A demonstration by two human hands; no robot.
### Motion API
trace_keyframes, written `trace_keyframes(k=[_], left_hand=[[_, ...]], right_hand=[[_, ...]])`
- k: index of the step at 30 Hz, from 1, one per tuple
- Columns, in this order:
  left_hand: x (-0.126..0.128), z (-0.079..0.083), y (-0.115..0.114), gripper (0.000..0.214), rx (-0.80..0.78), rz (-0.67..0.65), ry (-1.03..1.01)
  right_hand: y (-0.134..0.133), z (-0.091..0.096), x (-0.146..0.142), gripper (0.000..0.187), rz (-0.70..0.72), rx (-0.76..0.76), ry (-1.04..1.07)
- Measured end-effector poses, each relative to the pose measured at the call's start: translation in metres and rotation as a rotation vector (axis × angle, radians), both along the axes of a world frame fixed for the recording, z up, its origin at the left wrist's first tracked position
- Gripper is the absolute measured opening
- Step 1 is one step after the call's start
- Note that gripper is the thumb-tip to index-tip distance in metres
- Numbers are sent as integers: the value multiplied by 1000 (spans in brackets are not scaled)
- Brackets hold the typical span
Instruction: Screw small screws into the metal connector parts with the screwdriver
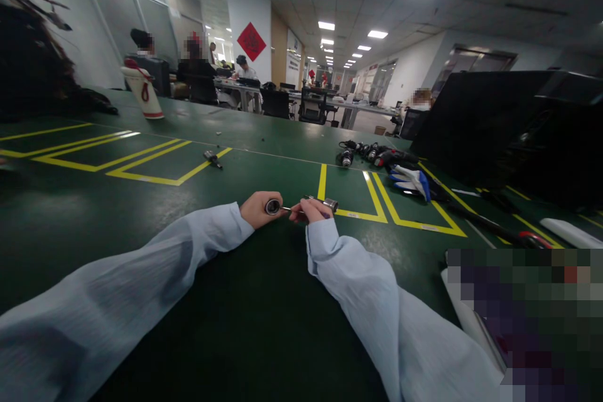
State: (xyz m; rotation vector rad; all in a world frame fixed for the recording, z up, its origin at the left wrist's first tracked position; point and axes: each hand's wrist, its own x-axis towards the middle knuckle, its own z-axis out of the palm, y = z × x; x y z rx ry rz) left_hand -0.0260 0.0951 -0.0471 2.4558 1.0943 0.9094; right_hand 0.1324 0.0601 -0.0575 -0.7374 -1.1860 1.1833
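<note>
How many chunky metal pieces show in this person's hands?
2: a round-ended piece in the left hand, and a shiny piece in the right hand. The hands may hide more.

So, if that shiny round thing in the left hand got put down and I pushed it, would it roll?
The shiny round thing might roll if laid sideways, since its visible end is circular. It's probably stiff, because its rim gleams like metal. That smooth-looking shine may make it a bit slippery too.

The left hand [260, 208] could pass forward between two obstacles: a metal piece [213, 159] (on yellow tape [195, 173]) and black gear [347, 158].
</note>
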Motion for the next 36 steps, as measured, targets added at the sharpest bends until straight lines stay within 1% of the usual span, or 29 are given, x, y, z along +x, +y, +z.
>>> trace_keyframes(k=[3,5,7,9,11,13,14,16,18,20,22,24,27,31,34,36], left_hand=[[0,1,-1,24,72,33,121],[0,1,-3,24,118,43,180],[-1,1,-3,25,136,42,193],[-1,0,-3,27,116,34,183],[-2,-1,-2,26,79,26,141],[-2,-2,-1,25,37,7,78],[-2,-3,0,24,19,-2,46],[-2,-3,0,25,-6,-8,7],[-1,-3,-1,25,-2,9,17],[-1,-2,-2,25,38,38,77],[-1,0,-3,26,92,62,155],[-1,1,-3,26,134,61,207],[-1,2,-4,26,146,12,206],[-1,0,-5,26,45,-36,96],[0,-1,-6,24,-27,-75,38],[1,-1,-6,24,-30,-66,38]], right_hand=[[-6,-1,-5,25,-140,127,-223],[-6,-2,-6,26,-148,143,-286],[-2,-5,-4,27,-80,81,-229],[5,-7,-1,26,16,-16,-105],[14,-10,2,26,108,-123,7],[21,-12,4,28,188,-216,63],[22,-12,4,29,208,-235,76],[18,-10,4,28,180,-195,91],[11,-7,2,27,81,-86,73],[2,-4,-1,26,-8,-8,-21],[-4,-2,-3,25,-52,34,-133],[-5,0,-3,25,-44,31,-181],[-1,0,0,25,53,-46,-97],[6,-2,7,24,181,-152,61],[6,-2,7,25,195,-158,78],[4,-1,6,25,149,-123,56]])
